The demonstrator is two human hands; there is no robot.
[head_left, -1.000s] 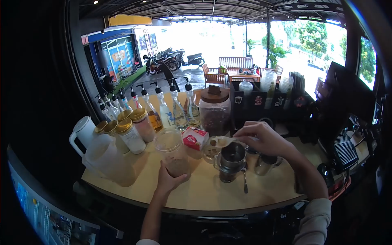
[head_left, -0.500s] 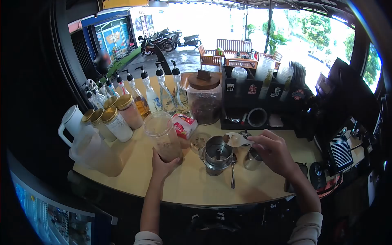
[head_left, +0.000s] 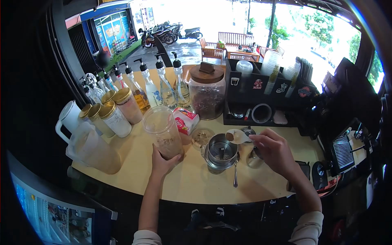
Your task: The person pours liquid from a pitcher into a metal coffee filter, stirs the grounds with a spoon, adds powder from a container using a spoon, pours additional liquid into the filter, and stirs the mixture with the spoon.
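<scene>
My left hand (head_left: 164,161) is wrapped round the lower part of a clear plastic jar (head_left: 163,136), which is lidless and has brownish powder inside. Between thumb and fingers, my right hand (head_left: 275,151) pinches a white scoop (head_left: 240,136) with brown powder in its bowl. The scoop is over the far right rim of a metal drip coffee filter (head_left: 220,152), whose perforated bottom and central post show. A metal spoon (head_left: 235,175) lies just right of the filter. Behind the jar and filter, a clear round lid (head_left: 201,138) rests on the table.
Gold-lidded jars (head_left: 115,118), a translucent pitcher (head_left: 92,151) and several pump bottles (head_left: 167,90) stand at the left. A wooden-lidded jar (head_left: 207,96) and black cup organizer (head_left: 265,94) line the back. A small metal cup (head_left: 255,159) stands beside the right hand.
The view has shifted slightly. The scoop stays near the filter's rim with its powder still in it, and my left hand keeps hold of the jar.
</scene>
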